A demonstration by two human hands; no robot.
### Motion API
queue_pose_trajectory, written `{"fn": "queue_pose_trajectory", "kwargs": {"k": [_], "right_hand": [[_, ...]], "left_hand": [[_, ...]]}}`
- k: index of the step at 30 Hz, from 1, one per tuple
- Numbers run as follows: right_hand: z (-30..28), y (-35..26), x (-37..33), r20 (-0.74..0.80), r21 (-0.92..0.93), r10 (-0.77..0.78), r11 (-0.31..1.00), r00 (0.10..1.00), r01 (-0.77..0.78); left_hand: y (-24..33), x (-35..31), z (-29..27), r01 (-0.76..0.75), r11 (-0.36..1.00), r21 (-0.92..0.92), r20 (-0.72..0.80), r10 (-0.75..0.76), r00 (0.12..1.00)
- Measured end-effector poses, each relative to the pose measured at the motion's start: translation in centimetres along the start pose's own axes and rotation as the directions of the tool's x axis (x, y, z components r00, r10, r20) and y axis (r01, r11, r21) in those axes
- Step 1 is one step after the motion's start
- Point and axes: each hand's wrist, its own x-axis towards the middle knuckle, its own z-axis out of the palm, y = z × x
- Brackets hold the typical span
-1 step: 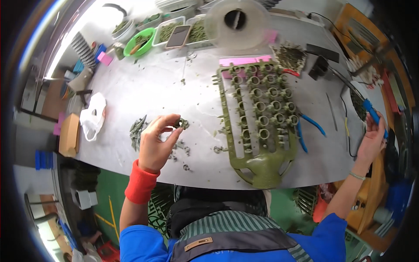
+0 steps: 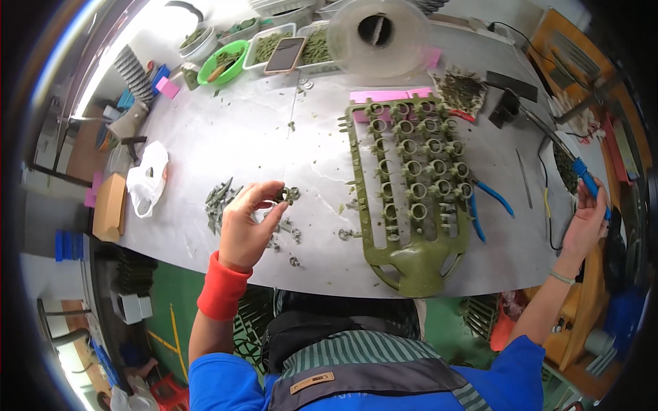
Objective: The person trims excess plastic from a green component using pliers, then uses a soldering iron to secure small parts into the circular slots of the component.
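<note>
Between thumb and fingertips, my left hand [image 2: 243, 229] pinches a small dark green ring-shaped plastic part [image 2: 293, 195] above the table. My right hand [image 2: 586, 222], far off to the right, is closed round the blue handle of a soldering iron [image 2: 587, 181], whose metal shaft slants up and left towards a black holder [image 2: 505, 107]. An olive-green moulded frame [image 2: 419, 259] lies right of centre, with several upright ring parts standing in rows on its bars. Beside my left hand are a heap of grey-green slivers [image 2: 218, 205] and some loose ring parts [image 2: 295, 235].
Blue-handled pliers [image 2: 495, 196] lie against the frame's right side, near a thin metal rod [image 2: 524, 179]. At the back stand a lime-green bowl [image 2: 236, 70], trays of green pieces [image 2: 274, 35], a phone [image 2: 285, 55] and a translucent tub [image 2: 404, 58]. A white plastic bag [image 2: 149, 179] lies left.
My view has shifted very slightly, so the table things sit a little further right. Both hands keep their hold.
</note>
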Motion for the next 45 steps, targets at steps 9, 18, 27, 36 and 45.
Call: {"fn": "queue_pose_trajectory", "kwargs": {"k": [9,18,27,36,45], "right_hand": [[0.2,3.0,2.3,0.014,-0.016,0.031,0.999,0.999,-0.031],[-0.9,2.8,2.2,0.004,-0.017,0.041,0.999,0.999,-0.041],[1.9,0.7,-1.0,-0.048,0.032,0.028,0.999,0.998,-0.026],[2.3,-0.2,-1.1,-0.102,0.026,0.013,1.000,0.995,-0.011],[3.4,0.3,-0.7,-0.124,0.036,0.042,0.999,0.991,-0.037]], "left_hand": [[-2.6,-2.4,-1.1,-0.018,0.976,0.219,-0.059,0.032,0.998],[-3.8,-1.9,-1.0,0.036,0.981,0.188,-0.071,-0.023,0.997],[-3.4,-0.9,2.7,-0.094,0.984,0.153,0.086,0.082,0.993],[-3.4,-1.4,3.9,-0.084,0.976,0.202,0.126,0.059,0.990],[-3.3,-1.4,4.4,-0.069,0.980,0.187,0.143,0.042,0.989]]}}
